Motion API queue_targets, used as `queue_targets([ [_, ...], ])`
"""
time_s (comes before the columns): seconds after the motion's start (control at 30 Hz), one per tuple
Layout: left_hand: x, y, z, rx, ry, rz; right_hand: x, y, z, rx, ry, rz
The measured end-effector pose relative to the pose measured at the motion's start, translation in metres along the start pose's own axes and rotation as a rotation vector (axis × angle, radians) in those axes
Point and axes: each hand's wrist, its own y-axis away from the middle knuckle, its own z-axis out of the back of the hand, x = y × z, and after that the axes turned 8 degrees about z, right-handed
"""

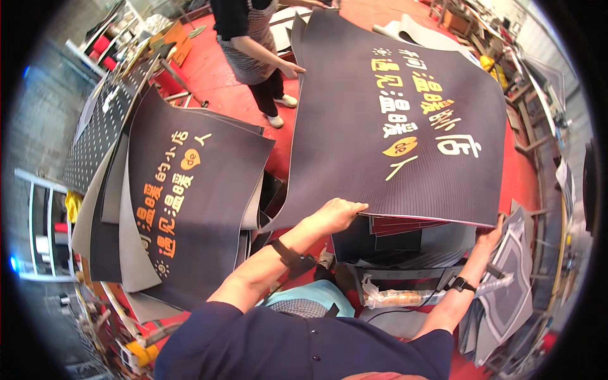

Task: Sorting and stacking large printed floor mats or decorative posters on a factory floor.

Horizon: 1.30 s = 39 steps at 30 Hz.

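Observation:
A large dark floor mat with yellow and white lettering and an orange heart stretches out in front of me. My left hand grips its near edge, fingers closed on the rim. At the near right corner my right hand is closed on the same mat, thumb along the edge. Across from me a co-worker's hand touches the mat's left edge, and their other hand is at the far edge. Beneath the mat's near side lies a stack of dark mats, partly hidden.
On the left, another printed dark mat lies over several grey-backed mats. A wrapped roll sits on the frame before me. More mats hang at the right. The co-worker stands on the red floor.

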Motion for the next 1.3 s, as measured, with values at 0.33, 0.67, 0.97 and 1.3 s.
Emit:
queue_targets([
  [0.33, 0.013, 0.027, -0.002, -0.038, -0.088, -0.042, -0.027, 0.057, 0.053, 0.205, 0.226, 0.078],
  [0.67, 0.055, 0.081, 0.031, 0.113, -0.128, 0.104, 0.054, 0.079, 0.044, -0.128, 0.109, 0.077],
  [0.97, 0.022, 0.282, 0.209, -0.044, -0.357, 0.306, 0.137, 0.266, -0.066, 0.369, 0.715, 0.126],
  [1.3, -0.165, 0.675, 0.4, -0.512, -1.152, 0.826, -0.165, 0.665, -0.137, 2.066, 1.37, -0.366],
])
